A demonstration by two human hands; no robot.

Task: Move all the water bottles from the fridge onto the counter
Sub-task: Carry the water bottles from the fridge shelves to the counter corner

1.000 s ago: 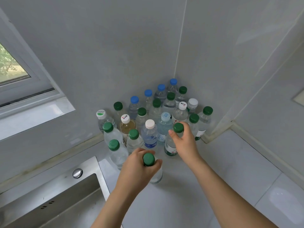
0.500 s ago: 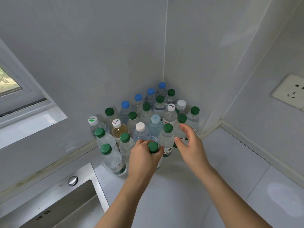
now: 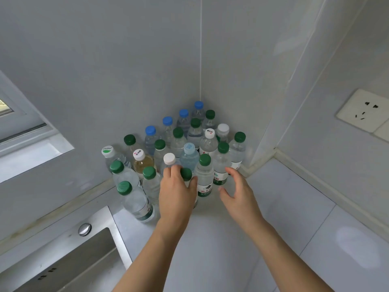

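Several clear water bottles with green, blue and white caps stand packed in the corner of the white counter [image 3: 263, 239]. My left hand [image 3: 175, 194] grips a green-capped bottle [image 3: 186, 174] just below its cap, at the front of the group; its body is mostly hidden behind my hand. To its right stands another green-capped bottle [image 3: 204, 178] with a green label. My right hand [image 3: 239, 192] hovers just right of that bottle with fingers relaxed and apart, holding nothing.
A steel sink [image 3: 63, 256] with a round knob [image 3: 84, 229] lies at the lower left. A window sill [image 3: 31, 157] sits on the left wall, a wall socket [image 3: 364, 110] on the right wall. Bare counter stretches to the right.
My right hand let go of the green-capped bottle and drew back to the right. My left hand carried its bottle forward and stood it against the group.
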